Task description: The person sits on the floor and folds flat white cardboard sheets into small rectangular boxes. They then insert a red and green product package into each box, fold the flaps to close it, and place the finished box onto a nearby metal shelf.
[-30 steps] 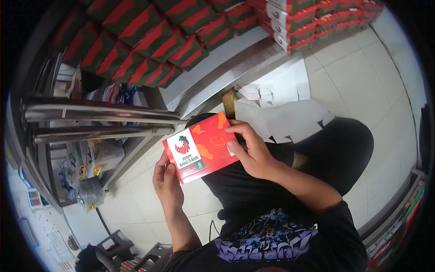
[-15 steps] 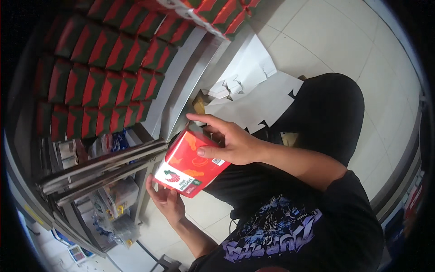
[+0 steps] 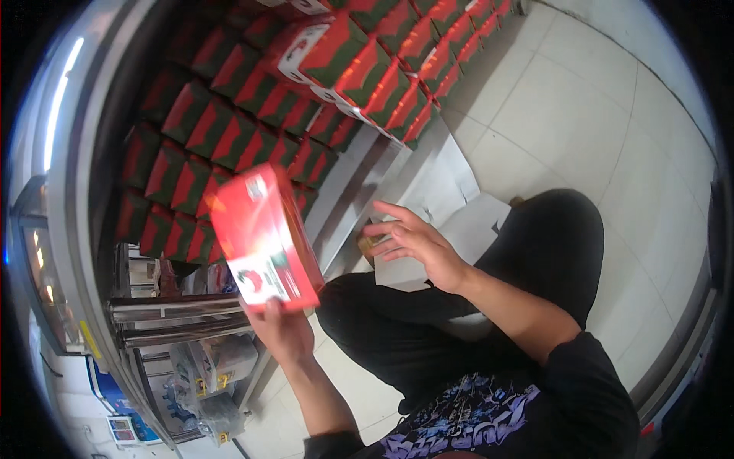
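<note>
A red folded carton box [image 3: 264,237] with a white printed patch is in my left hand [image 3: 284,330], which grips its lower end with the thumb on the front. The box is held upright before the stacked boxes on the shelf. My right hand [image 3: 422,249] is apart from it, fingers spread and holding nothing, above my bent leg. Beneath the right hand, flat white cardboard sheets [image 3: 451,237] lie on the floor beside my leg.
Rows of red and dark green boxes [image 3: 229,138] fill the shelf at the left, and more are stacked at the top [image 3: 375,61]. Metal rails [image 3: 176,310] run below them, with plastic-wrapped goods [image 3: 222,359] underneath. Pale floor tiles [image 3: 566,107] lie to the right.
My right hand has let go of the red box and opened. My left hand has raised the box toward the shelf and turned it upright. The view has shifted.
</note>
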